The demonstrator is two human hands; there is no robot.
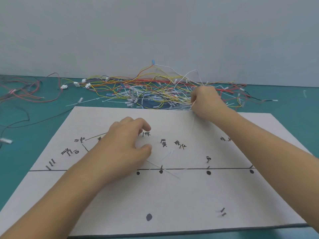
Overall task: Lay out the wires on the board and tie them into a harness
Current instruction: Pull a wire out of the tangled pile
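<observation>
Left hand (pixel 128 144) curled on board (pixel 172 195), right hand (pixel 205 100) pinching white wire (pixel 196 70)

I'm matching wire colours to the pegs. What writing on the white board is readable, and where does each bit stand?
All handwritten on the white rectangular board:
"白红", far left.
"白", below it.
"棕", beside the left hand.
"黄", centre; mark above it blurred.
"棕红", right of centre.
"白", by a nail.
"棕", next character hidden by the right forearm.
Scribble at far left: unreadable.
</observation>
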